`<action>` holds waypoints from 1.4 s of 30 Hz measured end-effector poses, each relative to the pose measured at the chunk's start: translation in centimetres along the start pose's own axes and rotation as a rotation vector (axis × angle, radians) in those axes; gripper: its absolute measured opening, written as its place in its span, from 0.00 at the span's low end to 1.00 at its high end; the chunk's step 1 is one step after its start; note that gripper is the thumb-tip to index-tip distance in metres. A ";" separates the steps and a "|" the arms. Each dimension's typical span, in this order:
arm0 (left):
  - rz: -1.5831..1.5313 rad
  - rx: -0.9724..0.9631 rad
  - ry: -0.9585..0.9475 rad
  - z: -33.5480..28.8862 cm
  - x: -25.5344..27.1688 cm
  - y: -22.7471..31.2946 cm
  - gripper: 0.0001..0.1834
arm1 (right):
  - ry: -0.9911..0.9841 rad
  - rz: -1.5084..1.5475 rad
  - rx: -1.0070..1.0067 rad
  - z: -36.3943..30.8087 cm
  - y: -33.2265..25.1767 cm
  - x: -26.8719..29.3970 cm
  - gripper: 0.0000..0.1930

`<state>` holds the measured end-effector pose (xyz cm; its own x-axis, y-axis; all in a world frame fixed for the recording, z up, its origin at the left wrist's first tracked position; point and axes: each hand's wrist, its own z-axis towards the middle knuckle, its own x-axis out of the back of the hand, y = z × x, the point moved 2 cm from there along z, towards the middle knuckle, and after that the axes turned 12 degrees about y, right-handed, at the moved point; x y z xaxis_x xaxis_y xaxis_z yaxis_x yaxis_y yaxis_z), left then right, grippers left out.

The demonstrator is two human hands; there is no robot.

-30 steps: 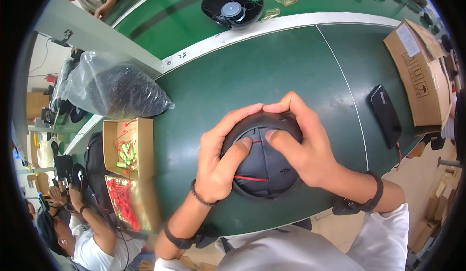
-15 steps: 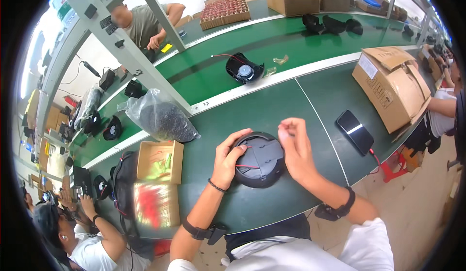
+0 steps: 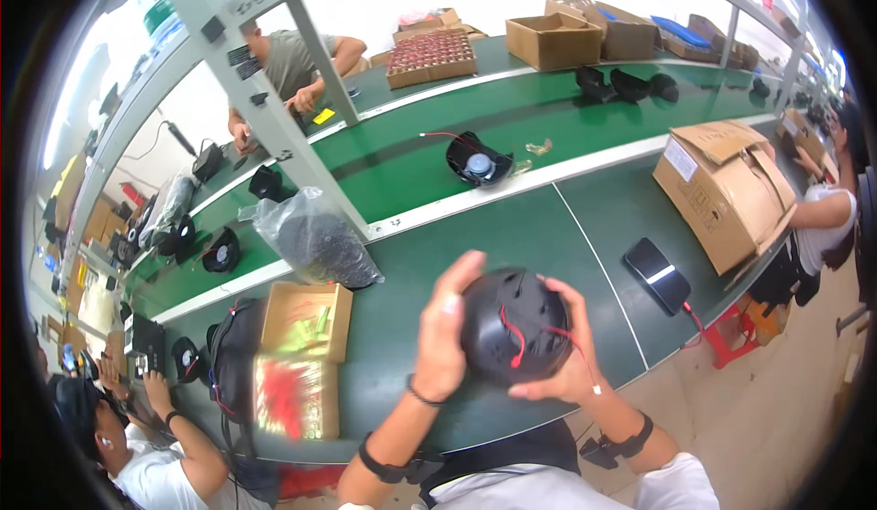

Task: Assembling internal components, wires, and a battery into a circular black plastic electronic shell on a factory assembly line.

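Note:
A round black plastic housing (image 3: 498, 341) is raised above the dark green worktop, its slotted, domed face turned up. Red wires come out of it, and one runs over my right wrist to a small white connector (image 3: 596, 389). My right hand (image 3: 574, 355) grips the housing from the right, fingers round the far edge and thumb at the near edge. At its left side is my left hand (image 3: 442, 341), fingers stretched upward and slightly blurred; whether the palm touches the housing is hard to tell.
Left of my hands stand a small carton of green-yellow pieces (image 3: 309, 327), a box of red pieces (image 3: 288, 399) and a clear bag of dark parts (image 3: 320, 241). Right are a phone (image 3: 658, 274) and a large carton (image 3: 722, 195). Ahead, a belt carries a black housing (image 3: 477, 160). People work nearby.
The housing has been lifted and turned over, from its flat panelled side to its domed side. My right hand has closed round it; my left hand's fingers have straightened off its top.

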<state>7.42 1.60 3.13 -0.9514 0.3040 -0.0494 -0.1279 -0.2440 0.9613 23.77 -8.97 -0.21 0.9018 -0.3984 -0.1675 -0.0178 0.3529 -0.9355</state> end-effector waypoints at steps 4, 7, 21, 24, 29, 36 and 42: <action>-0.103 -0.074 0.025 -1.1 -1.5 1.2 0.36 | -0.007 -0.001 0.117 -0.9 0.3 0.4 0.73; 0.100 -0.251 0.070 -1.1 -0.7 2.6 0.35 | -0.074 0.044 0.027 -0.7 0.5 -0.1 0.76; 0.123 -0.208 -0.118 -3.3 -3.3 4.8 0.75 | -0.104 0.439 -0.201 -0.6 3.1 2.2 0.70; 0.253 -0.257 -0.034 -3.3 -4.4 4.8 0.70 | -0.079 0.520 -0.225 -0.4 2.6 1.6 0.67; 0.358 -0.297 0.109 -4.0 -5.2 5.4 0.67 | -0.020 0.653 -0.266 -0.5 1.8 0.4 0.62; 0.347 -0.264 -0.128 -3.1 -2.0 6.2 0.65 | 0.076 0.750 -0.372 -1.6 -0.1 -1.1 0.59; 0.277 -0.398 -0.046 -2.2 -1.8 4.6 0.47 | 0.037 0.890 -0.521 -2.7 1.0 -2.3 0.59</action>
<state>7.89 -2.07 7.09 -0.9525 0.2160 0.2146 0.0228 -0.6522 0.7577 20.52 -9.95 -1.62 0.4566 -0.2010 -0.8667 -0.8654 0.1257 -0.4851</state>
